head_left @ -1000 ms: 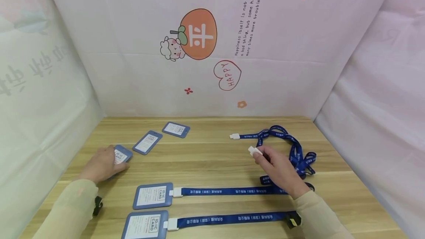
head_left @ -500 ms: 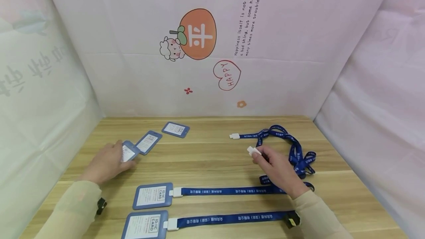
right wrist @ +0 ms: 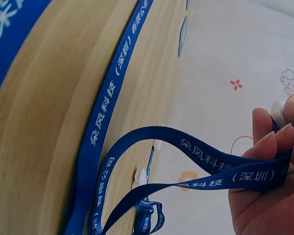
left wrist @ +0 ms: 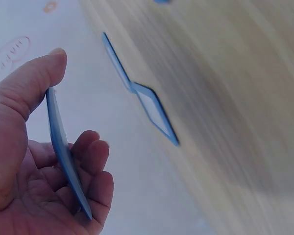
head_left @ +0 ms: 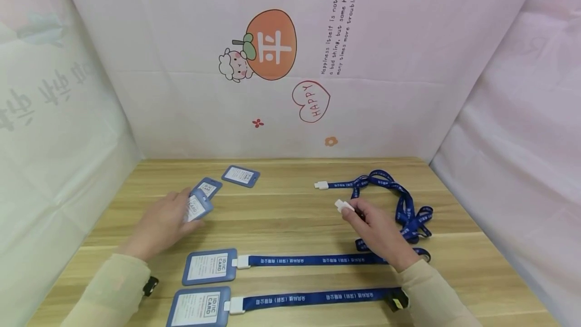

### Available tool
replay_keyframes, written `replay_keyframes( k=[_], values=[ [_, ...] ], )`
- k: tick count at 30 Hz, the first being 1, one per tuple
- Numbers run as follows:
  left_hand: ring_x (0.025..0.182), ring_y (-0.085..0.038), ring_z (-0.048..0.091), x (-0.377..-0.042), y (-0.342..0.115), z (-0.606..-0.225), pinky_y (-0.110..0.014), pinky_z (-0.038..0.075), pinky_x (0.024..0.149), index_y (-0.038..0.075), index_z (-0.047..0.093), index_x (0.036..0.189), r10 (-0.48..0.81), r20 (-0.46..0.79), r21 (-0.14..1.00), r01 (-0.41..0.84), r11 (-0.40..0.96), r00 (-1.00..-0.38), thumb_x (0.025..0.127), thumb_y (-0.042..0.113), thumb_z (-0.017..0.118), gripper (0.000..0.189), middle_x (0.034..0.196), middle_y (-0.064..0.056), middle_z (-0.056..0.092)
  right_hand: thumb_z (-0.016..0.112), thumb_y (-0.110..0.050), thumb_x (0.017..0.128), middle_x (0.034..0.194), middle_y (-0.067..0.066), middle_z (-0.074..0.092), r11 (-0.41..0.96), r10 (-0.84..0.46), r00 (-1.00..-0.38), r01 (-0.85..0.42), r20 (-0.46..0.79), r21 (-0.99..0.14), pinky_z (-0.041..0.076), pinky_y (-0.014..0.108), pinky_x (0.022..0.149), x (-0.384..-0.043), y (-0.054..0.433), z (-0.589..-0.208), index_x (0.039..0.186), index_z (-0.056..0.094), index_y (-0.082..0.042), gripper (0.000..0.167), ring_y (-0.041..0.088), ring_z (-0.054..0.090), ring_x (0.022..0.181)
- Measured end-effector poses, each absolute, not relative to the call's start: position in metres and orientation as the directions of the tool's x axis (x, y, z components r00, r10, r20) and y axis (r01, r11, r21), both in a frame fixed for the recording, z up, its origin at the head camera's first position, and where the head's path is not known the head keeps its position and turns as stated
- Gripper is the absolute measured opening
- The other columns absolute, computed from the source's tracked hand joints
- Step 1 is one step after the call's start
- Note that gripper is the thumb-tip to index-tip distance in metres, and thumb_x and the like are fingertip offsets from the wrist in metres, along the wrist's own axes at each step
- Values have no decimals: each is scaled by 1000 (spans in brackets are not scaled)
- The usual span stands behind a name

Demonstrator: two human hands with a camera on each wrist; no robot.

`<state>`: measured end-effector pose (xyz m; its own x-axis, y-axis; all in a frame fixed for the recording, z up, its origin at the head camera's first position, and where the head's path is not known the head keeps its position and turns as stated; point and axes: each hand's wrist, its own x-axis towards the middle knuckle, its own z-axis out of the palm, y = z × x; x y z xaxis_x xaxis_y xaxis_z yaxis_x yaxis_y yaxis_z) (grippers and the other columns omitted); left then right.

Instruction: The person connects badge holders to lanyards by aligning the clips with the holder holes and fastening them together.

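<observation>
Wooden table [head_left: 290,221]: card holders [head_left: 210,266], blue lanyards [head_left: 317,260] lying flat.

Plenty of bare wood in the middle of the table [head_left: 290,216], so a hand can slide straight through there to the far edge. Left far side is cluttered by two loose card holders [head_left: 240,175]. Right side has a tangle of blue lanyards [head_left: 404,206] in the way. Near edge is blocked by two finished badges with straps [head_left: 313,260] stretched left to right.
</observation>
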<state>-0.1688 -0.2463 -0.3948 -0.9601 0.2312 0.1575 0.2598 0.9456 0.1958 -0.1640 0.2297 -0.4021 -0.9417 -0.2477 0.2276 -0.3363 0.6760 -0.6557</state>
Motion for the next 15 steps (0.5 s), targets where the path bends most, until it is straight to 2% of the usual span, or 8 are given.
replay_keyframes(
  k=[3, 8, 15],
  values=[
    [100, -37, 64, -164, -234, -390, -59, 56, 89, -15, 43, 148, 241, 174, 181, 271, 945, -955, 87, 43, 83, 93, 124, -31, 64, 55, -41, 108, 76, -3, 51, 681, -247, -941, -339, 232, -650, 40, 25, 50, -162, 228, -400, 113, 67, -18, 27, 11, 47, 60],
    [117, -45, 64, -157, -212, -382, -62, 53, 99, -10, 48, 147, 281, 210, 137, 313, 940, -936, 87, 44, 83, 88, 135, -31, 62, 55, -42, 108, 76, -3, 50, 679, -244, -945, -327, 218, -657, 39, 25, 50, -161, 224, -399, 114, 67, -19, 27, 12, 47, 61],
    [124, -42, 63, -146, -187, -378, -59, 53, 103, -4, 50, 148, 357, 269, 91, 392, 915, -895, 86, 47, 84, 87, 138, -24, 64, 54, -42, 109, 77, -2, 50, 671, -257, -943, -331, 211, -663, 39, 25, 51, -159, 220, -396, 118, 67, -17, 29, 12, 47, 63]
  ],
)
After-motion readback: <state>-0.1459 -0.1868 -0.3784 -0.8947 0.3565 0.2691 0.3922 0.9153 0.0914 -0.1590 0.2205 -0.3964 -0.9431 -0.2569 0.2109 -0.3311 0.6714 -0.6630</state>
